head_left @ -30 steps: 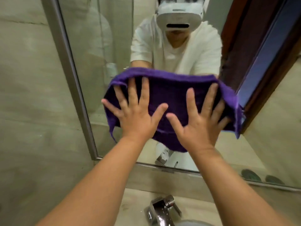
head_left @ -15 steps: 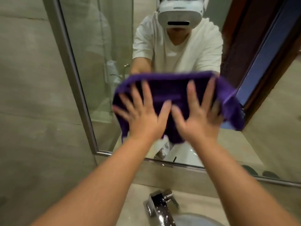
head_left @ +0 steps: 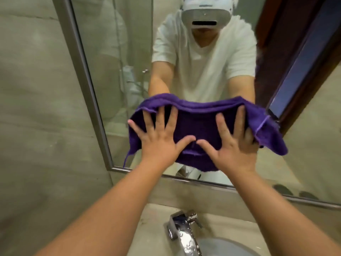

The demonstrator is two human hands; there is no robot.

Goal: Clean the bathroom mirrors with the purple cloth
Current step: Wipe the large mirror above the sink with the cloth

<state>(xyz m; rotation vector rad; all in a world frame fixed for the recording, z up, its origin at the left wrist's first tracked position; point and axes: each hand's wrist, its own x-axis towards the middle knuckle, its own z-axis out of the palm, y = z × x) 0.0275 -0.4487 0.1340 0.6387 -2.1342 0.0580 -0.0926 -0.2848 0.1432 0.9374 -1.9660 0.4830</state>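
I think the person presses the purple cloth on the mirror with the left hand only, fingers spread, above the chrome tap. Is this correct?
Not quite: it is not the left hand only. The head view shows the left hand and the right hand both pressing the purple cloth on the mirror, fingers spread, above the chrome tap.

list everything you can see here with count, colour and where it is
purple cloth: one, purple, spread flat against the lower part of the mirror
mirror: one, steel-framed, on the wall above the basin; reflects a person in a white shirt and white headset
tap: one, chrome, bottom centre, behind the basin
basin: one, pale grey, bottom edge
wall: one, grey-beige tile, left of the mirror
left hand: one, fingers spread, pressing the cloth's left half
right hand: one, fingers spread, pressing the cloth's right half
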